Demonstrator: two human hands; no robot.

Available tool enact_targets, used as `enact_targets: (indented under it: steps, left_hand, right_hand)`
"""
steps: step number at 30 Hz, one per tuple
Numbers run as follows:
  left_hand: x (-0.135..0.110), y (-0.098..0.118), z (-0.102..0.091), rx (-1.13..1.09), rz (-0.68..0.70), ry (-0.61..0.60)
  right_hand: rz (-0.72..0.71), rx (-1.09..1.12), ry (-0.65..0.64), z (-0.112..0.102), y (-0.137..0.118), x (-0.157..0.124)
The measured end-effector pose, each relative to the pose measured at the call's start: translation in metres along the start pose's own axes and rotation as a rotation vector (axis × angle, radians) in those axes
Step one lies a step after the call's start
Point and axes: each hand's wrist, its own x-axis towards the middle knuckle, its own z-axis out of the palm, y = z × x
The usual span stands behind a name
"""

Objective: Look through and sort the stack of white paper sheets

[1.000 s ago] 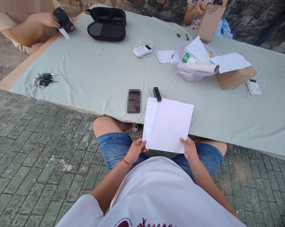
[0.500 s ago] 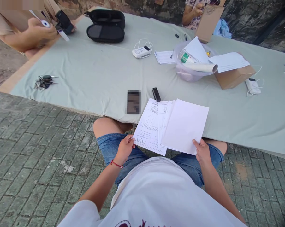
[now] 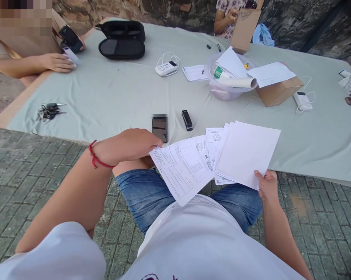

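My left hand (image 3: 128, 146), with a red string at the wrist, is raised over my lap and pinches the top corner of a printed sheet (image 3: 184, 167). My right hand (image 3: 267, 186) grips the lower right corner of a fanned stack of papers (image 3: 245, 153), its top sheet blank white. The printed sheet overlaps the stack's left side and hangs over my denim shorts. Just beyond my left hand, a black phone (image 3: 160, 127) and a small black stapler (image 3: 187, 119) lie near the front edge of the grey-green cloth-covered table (image 3: 111, 101).
On the table lie keys (image 3: 48, 111), an open black case (image 3: 121, 39), two white devices with cords (image 3: 165, 68) (image 3: 302, 101), a plastic bowl (image 3: 222, 91) holding papers, and a cardboard box (image 3: 276, 93). Other people sit at the far left (image 3: 29, 58) and the far side (image 3: 224, 17). Brick paving lies below.
My left hand rose and drew one printed sheet leftward out of the stack, fanning the papers wider. My right hand shifted right with the stack. The person at left lowered a hand onto the table.
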Motion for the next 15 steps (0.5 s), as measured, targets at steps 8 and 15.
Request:
enact_targets:
  steps: [8, 15]
  left_hand:
    - [0.046, 0.107, -0.036, 0.613, 0.165, -0.284]
    - [0.070, 0.101, -0.012, 0.212, 0.087, -0.202]
  right_hand:
    - [-0.033, -0.158, 0.081, -0.030, 0.007, 0.002]
    - [0.073, -0.073, 0.187, -0.039, 0.003, -0.004]
